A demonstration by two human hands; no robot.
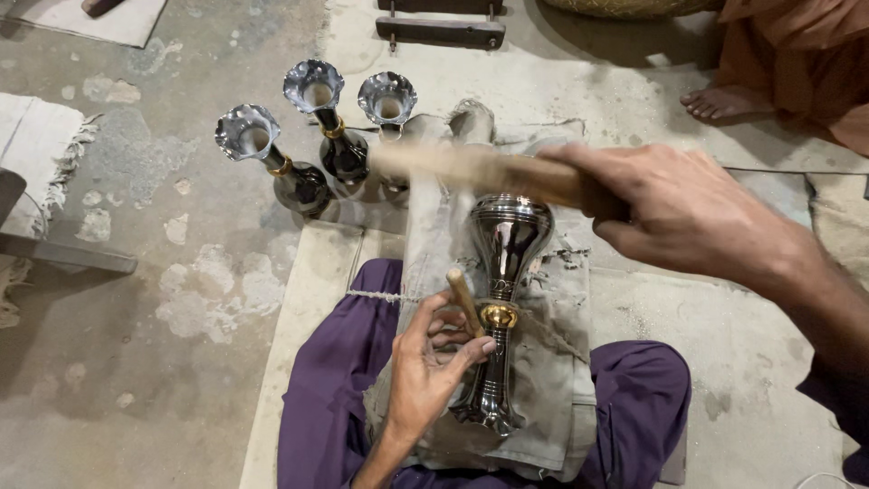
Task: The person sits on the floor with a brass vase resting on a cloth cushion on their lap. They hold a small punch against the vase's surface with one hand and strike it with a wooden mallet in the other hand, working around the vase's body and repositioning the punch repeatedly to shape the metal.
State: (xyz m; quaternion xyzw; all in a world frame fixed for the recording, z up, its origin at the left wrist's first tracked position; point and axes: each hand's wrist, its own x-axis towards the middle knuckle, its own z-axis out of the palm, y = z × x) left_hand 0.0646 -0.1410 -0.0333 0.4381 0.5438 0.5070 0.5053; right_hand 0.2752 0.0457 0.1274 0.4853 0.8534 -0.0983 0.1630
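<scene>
A shiny metal vase with a brass collar lies lengthwise on a grey cloth across my lap. My left hand holds a short wooden peg against the vase's narrow neck, next to the collar. My right hand grips a wooden stick, blurred by motion, held level above the vase's wide end.
Three finished vases with flared rims stand upright on the concrete floor beyond my knees. Another person's bare foot and orange garment are at the upper right. A fringed mat lies at left, dark wooden bars at top.
</scene>
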